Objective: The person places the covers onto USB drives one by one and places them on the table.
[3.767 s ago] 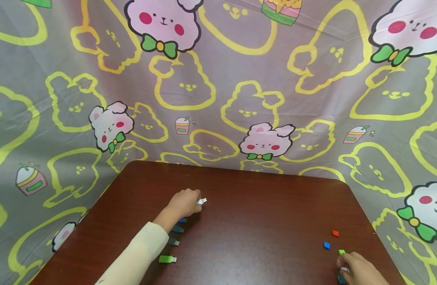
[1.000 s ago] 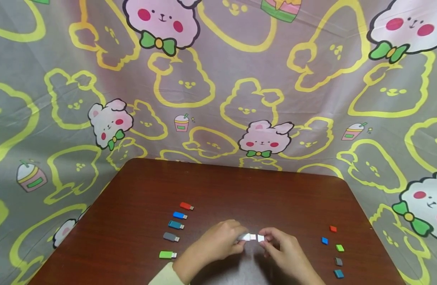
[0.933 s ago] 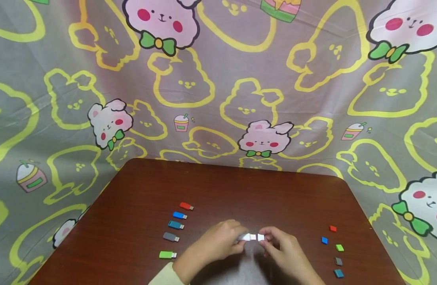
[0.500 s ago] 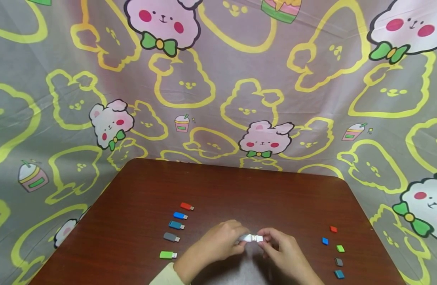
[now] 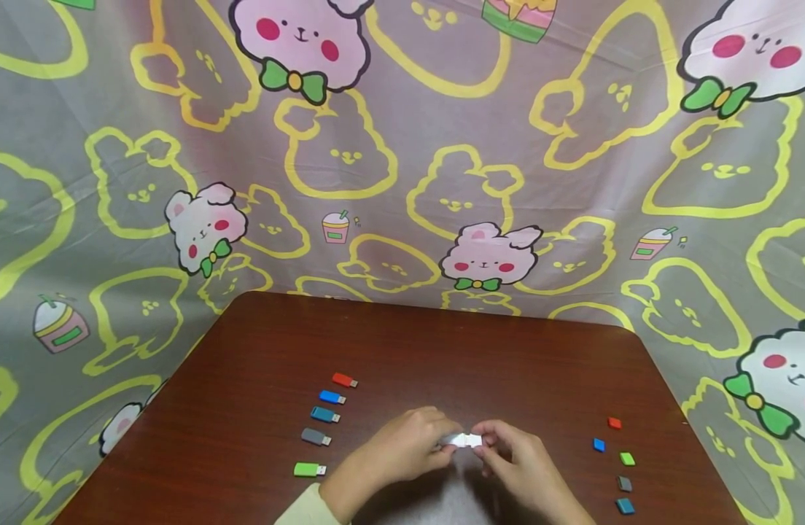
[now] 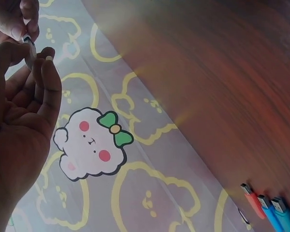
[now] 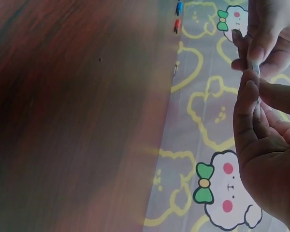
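From the head, the left hand (image 5: pixel 412 441) holds a white stick (image 5: pixel 456 440) near the front of the brown counter (image 5: pixel 475 364). The right hand (image 5: pixel 517 452) pinches a white cap (image 5: pixel 476 440) with its fingertips. The two hands are close together, facing each other, and the stick and cap are in one line between them. It seems they are held straight like that so the cap can meet the metal end squarely. The cap looks to be at that end, maybe partly over it; I can't tell how far.

On the left lie a red stick (image 5: pixel 342 380), blue stick (image 5: pixel 330 397), teal stick (image 5: pixel 323 414), gray stick (image 5: pixel 315 437) and green stick (image 5: pixel 305 469). Their metal ends point right, maybe so they are easy to pick up the right way round. On the right lie a red cap (image 5: pixel 615 423), blue cap (image 5: pixel 599 445), green cap (image 5: pixel 628 459), gray cap (image 5: pixel 624 483) and teal cap (image 5: pixel 625 506), each apart, perhaps so fingers can get round them.

From the left wrist, both hands meet at the top left corner, and fingers hide most of the white stick.

From the right wrist, the fingertips nearly touch, and they hide most of the cap.
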Demonstrator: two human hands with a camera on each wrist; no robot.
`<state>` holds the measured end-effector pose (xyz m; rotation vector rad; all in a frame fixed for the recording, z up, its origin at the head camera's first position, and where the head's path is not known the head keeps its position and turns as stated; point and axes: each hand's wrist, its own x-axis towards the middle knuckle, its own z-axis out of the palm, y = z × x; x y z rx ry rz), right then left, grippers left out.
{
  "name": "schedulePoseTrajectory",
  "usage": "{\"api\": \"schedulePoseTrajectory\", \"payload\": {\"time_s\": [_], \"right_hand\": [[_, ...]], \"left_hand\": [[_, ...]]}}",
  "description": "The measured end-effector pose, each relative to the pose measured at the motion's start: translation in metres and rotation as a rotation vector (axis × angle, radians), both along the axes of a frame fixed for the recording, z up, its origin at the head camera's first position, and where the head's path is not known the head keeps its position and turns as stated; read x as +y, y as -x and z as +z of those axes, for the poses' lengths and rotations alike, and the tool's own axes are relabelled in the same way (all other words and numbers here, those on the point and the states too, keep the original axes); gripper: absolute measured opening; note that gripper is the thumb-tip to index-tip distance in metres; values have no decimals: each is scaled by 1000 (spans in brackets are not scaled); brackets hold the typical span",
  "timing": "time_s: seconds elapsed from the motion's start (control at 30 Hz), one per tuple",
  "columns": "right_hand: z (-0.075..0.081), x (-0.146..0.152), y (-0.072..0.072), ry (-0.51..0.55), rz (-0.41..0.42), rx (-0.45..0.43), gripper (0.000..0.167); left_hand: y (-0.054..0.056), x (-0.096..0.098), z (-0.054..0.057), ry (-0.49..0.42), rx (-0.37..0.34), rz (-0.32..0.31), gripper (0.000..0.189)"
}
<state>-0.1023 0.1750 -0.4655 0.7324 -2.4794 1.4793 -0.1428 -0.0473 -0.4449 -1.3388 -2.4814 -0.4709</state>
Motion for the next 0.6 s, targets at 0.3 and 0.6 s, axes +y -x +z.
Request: {"api": "schedulePoseTrajectory", "payload": {"time_s": [0.3, 0.6], "right_hand": [[1, -2, 1, 0, -8, 18, 17], [4, -5, 1, 13, -11, 113, 21]], "left_hand": [[-2, 3, 4, -4, -5, 12, 18], [-5, 5, 8, 11, 18, 27, 14]]}}
